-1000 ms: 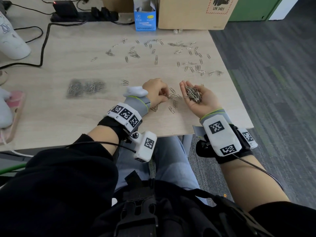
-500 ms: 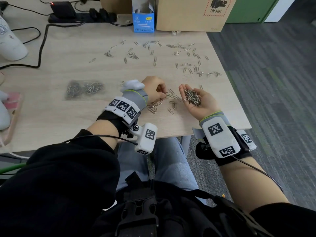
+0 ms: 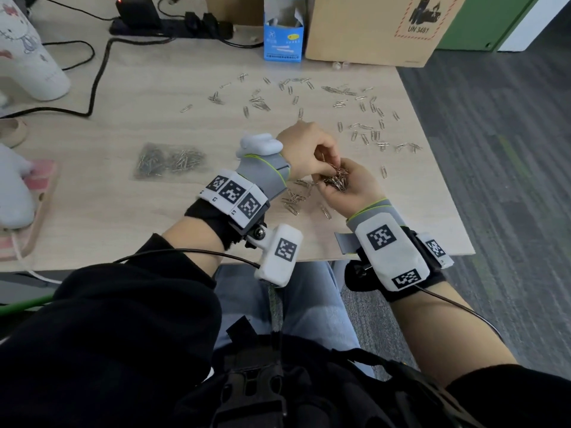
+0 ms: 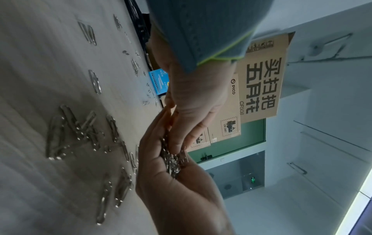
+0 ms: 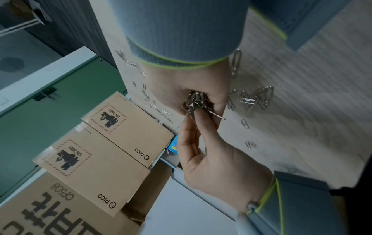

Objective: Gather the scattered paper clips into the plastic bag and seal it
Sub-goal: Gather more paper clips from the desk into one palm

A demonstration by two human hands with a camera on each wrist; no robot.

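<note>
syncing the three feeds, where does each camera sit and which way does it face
Head: worn on the head, looks forward and down at the desk; both forearms, left hand, right hand show.
Left wrist: along the left hand, low over the desk; both hands show.
Right wrist: along the right hand toward the PICO cartons; both hands show.
Shared: all three see the pile of paper clips in the right palm, left fingers on it.

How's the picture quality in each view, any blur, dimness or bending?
Head view: bright and sharp, desk edge bowed by the wide lens. Left wrist view: dim, near paper clips smeared. Right wrist view: darker, clips in the right hand crisp, edges soft.
</note>
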